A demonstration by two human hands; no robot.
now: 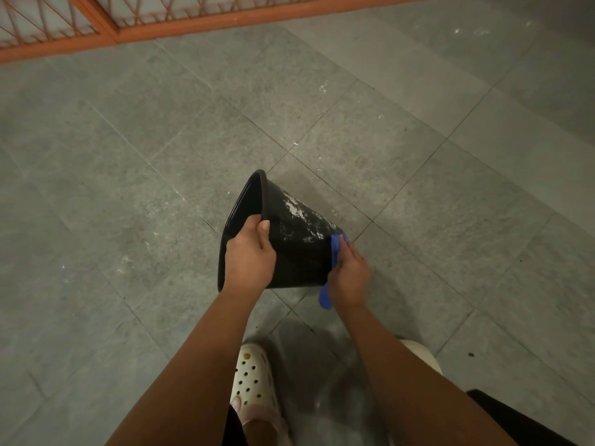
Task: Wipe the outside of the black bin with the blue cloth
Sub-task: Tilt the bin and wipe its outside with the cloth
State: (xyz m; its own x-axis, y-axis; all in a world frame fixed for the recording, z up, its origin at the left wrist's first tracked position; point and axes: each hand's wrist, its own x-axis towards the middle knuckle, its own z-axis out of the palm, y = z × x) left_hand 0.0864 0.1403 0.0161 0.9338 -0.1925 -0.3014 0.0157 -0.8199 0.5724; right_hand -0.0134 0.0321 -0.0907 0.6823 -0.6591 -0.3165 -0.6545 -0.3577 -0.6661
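Note:
The black bin [296, 246] is tipped on its side above the floor, its open mouth facing left and its base to the right. White smears mark its upper outer wall. My left hand [249, 252] grips the rim, fingers inside and thumb on the outside. My right hand [349, 278] presses the blue cloth [335, 249] flat against the bin's base end; a tail of the cloth hangs below the wrist.
Grey floor tiles [161, 156] with white specks spread all around. An orange metal grille [96, 24] runs along the top left. My white perforated clog [254, 381] stands below the bin, and a dark object edge shows at the bottom right.

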